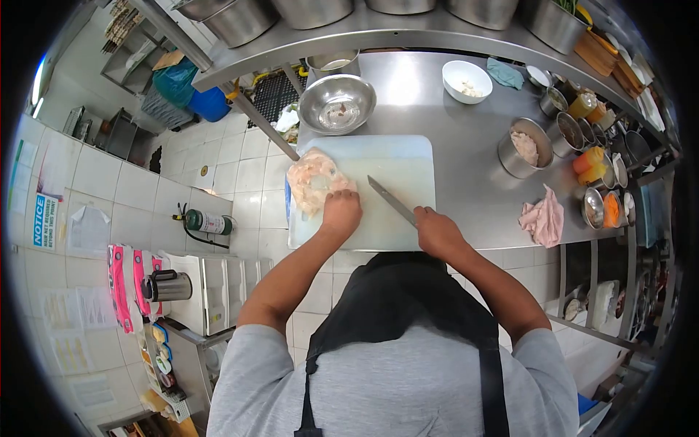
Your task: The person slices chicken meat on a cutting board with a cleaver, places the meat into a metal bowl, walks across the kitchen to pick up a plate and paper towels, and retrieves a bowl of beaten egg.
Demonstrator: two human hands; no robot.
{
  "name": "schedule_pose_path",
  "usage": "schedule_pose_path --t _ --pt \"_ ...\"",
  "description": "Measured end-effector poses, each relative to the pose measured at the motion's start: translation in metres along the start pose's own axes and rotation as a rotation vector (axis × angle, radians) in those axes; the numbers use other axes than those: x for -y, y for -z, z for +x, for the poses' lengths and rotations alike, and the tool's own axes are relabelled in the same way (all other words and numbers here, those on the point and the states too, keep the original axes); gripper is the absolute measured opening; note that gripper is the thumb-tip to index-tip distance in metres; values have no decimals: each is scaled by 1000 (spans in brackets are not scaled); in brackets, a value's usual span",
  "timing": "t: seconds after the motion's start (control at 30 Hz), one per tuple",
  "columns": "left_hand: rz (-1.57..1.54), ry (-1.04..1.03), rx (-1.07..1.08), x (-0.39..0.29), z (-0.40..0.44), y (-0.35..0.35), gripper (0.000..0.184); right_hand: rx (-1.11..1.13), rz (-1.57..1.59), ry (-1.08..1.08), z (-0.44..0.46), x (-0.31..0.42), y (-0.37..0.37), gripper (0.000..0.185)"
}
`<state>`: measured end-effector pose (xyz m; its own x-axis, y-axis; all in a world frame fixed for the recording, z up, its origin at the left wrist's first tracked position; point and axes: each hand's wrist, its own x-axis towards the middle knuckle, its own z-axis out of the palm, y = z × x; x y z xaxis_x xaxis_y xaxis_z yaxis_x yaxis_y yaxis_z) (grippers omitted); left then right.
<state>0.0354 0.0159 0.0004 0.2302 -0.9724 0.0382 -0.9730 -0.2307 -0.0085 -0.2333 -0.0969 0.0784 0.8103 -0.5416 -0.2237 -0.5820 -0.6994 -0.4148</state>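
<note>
Left hand (342,213), fingers curled, rests on the edge of the meat (313,182), spread on the left side of the board (408,156). Right hand (439,231) grips the knife (392,199), blade above the board.

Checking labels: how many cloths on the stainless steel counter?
2: crumpled pink cloth near front edge, right of the right hand; pale teal cloth at back, beside round white bowl. Steel containers may hide more.

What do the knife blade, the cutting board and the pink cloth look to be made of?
Knife blade: apparently steel, grey with a dull sheen.
Cutting board: likely plastic, pale, smooth, no wood grain.
Pink cloth: fabric, matte, softly folded; cotton or microfibre, unclear.
</note>
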Motion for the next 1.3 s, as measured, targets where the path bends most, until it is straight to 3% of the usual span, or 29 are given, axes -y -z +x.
schedule_pose_path --t 0.13,0.23,0.33,0.43,0.53,0.67,0.77,0.87,1.07,1.3 --pt "45 -15 166 -4 15 9 20 -35 85 -75 4 -11 -1 20" --pt "-295 79 46 -15 17 21 18 -15 107 -108 7 -19 0 22" --pt "-1617 676 122 -59 20 29 20 12 143 -143 7 -23 0 24" --pt "-1122 571 415 -74 7 29 21 0 186 -159 4 -22 3 25" --pt "-624 218 97 -60 -17 5 19 -7 180 -146 2 -20 4 24" --pt "-795 -54 -79 -59 -22 30 28 -16 158 -131 -2 -17 1 23" --pt "-732 -181 50 -70 -13 41 36 -15 170 -134 0 -18 0 24" --pt "-717 -310 77 -75 -1 36 33 -20 175 -121 3 -24 -5 24" --pt "-712 -238 -36 -75 2 10 18 -95 134 -101 -5 -22 -5 21" --pt "-694 -298 -167 -82 -5 13 20 -25 110 -170 -37 -2 13 20"
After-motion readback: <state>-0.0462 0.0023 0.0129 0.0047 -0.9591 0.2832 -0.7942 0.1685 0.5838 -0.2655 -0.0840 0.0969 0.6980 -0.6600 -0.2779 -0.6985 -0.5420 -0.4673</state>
